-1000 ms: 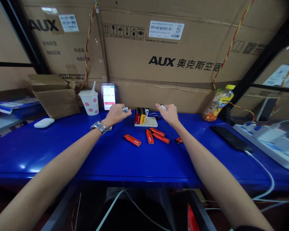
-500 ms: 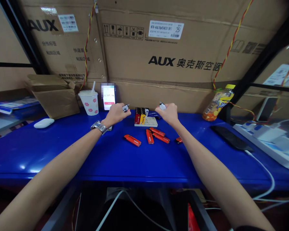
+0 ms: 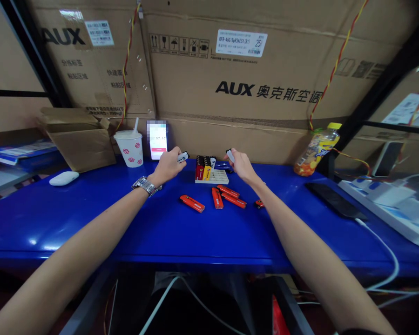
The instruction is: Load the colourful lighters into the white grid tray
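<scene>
My left hand (image 3: 169, 165) is closed on a white lighter (image 3: 182, 157) with a black top, held left of the tray. In my right hand (image 3: 242, 165) another white lighter (image 3: 229, 156) is gripped, raised to the right of the tray. Between the hands stands a white slotted tray (image 3: 219, 177). Its left part holds upright lighters, among them a dark red lighter (image 3: 199, 173) and a yellow lighter (image 3: 206, 173); slots at the right show bare. Several orange lighters (image 3: 217, 198) lie loose in front of it, one partly hidden by my right forearm.
Left are a paper cup (image 3: 129, 149) with a straw, a lit phone (image 3: 158, 142) and a white case (image 3: 64, 178). Right are a drink bottle (image 3: 316, 151), a black phone (image 3: 335, 200) on a cable and a power strip (image 3: 387, 209). Large cartons (image 3: 265, 111) stand behind the blue table (image 3: 202, 237).
Both white lighters have turned in my fingers and show more of their bodies. My right hand has shifted slightly left and opened its grip a little. The tray and orange lighters have not moved.
</scene>
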